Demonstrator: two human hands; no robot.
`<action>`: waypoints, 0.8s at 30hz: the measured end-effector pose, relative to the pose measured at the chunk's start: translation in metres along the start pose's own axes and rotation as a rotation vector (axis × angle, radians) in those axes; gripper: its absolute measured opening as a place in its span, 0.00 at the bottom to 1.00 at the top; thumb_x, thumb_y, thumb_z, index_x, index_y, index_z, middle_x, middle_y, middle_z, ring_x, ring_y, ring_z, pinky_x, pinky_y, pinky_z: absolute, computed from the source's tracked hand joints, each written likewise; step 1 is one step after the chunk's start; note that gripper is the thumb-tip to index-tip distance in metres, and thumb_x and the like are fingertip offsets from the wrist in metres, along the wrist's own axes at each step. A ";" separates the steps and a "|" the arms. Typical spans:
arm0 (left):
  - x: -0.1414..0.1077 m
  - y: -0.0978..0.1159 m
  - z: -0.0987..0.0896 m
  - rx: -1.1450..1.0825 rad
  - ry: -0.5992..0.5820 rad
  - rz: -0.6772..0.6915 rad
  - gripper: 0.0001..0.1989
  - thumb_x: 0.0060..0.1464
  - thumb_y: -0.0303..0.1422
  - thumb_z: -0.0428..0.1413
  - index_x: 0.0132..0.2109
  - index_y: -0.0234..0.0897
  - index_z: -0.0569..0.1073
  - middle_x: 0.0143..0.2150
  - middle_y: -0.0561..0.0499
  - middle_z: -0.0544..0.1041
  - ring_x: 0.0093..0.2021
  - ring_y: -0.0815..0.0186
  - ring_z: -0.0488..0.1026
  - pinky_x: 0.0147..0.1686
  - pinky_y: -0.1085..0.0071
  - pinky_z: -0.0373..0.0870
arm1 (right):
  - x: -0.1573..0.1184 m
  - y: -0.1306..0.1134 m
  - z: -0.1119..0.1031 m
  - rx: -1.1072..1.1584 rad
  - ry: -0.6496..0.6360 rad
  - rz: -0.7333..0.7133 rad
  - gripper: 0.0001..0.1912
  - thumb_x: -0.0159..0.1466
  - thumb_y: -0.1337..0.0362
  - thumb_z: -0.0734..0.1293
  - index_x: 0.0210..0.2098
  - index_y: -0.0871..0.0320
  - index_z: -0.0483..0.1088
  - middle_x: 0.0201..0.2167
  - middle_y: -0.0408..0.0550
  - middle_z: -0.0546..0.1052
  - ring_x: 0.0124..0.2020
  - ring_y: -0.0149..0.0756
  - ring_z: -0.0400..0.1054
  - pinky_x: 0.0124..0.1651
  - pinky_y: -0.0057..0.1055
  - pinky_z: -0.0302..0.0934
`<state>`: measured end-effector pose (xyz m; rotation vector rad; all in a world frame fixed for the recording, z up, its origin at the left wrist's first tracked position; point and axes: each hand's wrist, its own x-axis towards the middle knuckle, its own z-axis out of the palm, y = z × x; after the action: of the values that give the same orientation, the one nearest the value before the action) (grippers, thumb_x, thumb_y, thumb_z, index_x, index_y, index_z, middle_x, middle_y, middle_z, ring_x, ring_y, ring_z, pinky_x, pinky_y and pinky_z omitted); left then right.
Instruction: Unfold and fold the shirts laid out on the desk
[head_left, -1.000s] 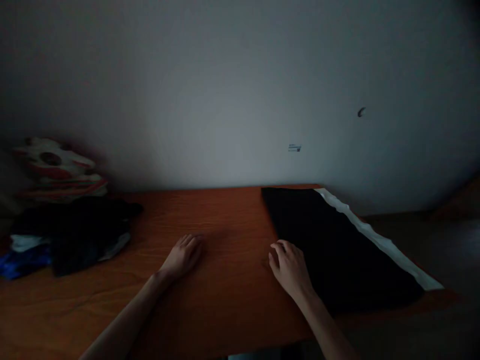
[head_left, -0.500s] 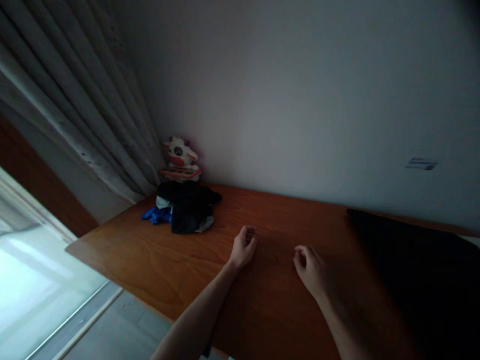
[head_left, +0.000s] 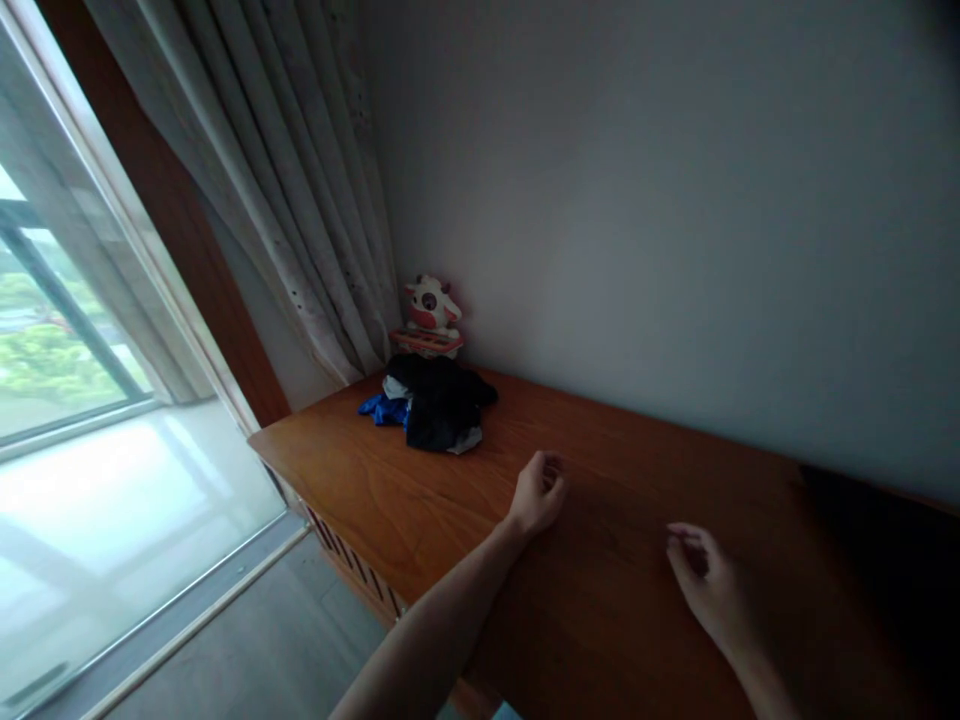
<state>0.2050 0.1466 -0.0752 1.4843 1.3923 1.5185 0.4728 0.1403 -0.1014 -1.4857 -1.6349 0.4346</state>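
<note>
My left hand (head_left: 539, 493) hovers over or rests on the wooden tabletop (head_left: 600, 480), its fingers loosely curled and the thumb apart from them. Nothing shows in it. To its right, my right hand (head_left: 705, 580) is held in a similar half-curled way, with a gap between thumb and fingers and nothing visible inside. A crumpled heap of black cloth (head_left: 444, 400), with grey parts showing, lies beyond my left hand and apart from it. Bright blue cloth (head_left: 385, 409) pokes out at the heap's left side.
A toy cow with a keyboard (head_left: 430, 315) stands in the far corner behind the cloth. Dark material (head_left: 892, 560) covers the table's right end. A curtain (head_left: 277, 170) hangs at the left, beside a glass door (head_left: 67, 330). The wall (head_left: 637, 220) runs along the back.
The view has swung left, so the cloth, toy and table sit further right in the picture and more of the glass door shows. Both hands keep their loose curl, slightly wider apart.
</note>
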 end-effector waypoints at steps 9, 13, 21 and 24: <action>0.016 -0.010 -0.071 0.273 0.294 0.000 0.10 0.63 0.34 0.52 0.50 0.39 0.69 0.47 0.43 0.75 0.48 0.60 0.74 0.51 0.60 0.73 | -0.001 0.011 0.002 0.162 0.023 0.040 0.23 0.57 0.44 0.63 0.40 0.55 0.71 0.37 0.56 0.80 0.39 0.47 0.76 0.45 0.43 0.68; 0.033 0.004 -0.140 0.453 0.317 0.061 0.10 0.56 0.31 0.57 0.46 0.41 0.74 0.54 0.42 0.74 0.60 0.51 0.68 0.63 0.49 0.62 | -0.001 0.010 0.001 0.168 -0.014 0.056 0.24 0.57 0.43 0.63 0.41 0.55 0.72 0.39 0.58 0.81 0.40 0.48 0.76 0.46 0.44 0.69; 0.092 0.022 -0.243 0.795 0.499 -0.193 0.29 0.61 0.36 0.53 0.67 0.35 0.61 0.53 0.38 0.77 0.58 0.50 0.73 0.56 0.55 0.69 | -0.001 0.008 -0.002 0.126 -0.022 0.051 0.23 0.57 0.42 0.62 0.38 0.53 0.73 0.38 0.56 0.82 0.39 0.48 0.77 0.42 0.41 0.70; 0.106 0.016 -0.253 0.821 0.422 -0.272 0.31 0.58 0.41 0.58 0.65 0.35 0.65 0.44 0.39 0.81 0.50 0.47 0.77 0.50 0.55 0.72 | -0.001 0.009 -0.003 0.103 -0.051 0.070 0.24 0.57 0.41 0.62 0.38 0.54 0.74 0.39 0.57 0.82 0.41 0.49 0.78 0.44 0.43 0.70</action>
<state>-0.0520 0.1729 0.0173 1.3345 2.5668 1.1669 0.4805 0.1408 -0.1064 -1.4683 -1.5794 0.5907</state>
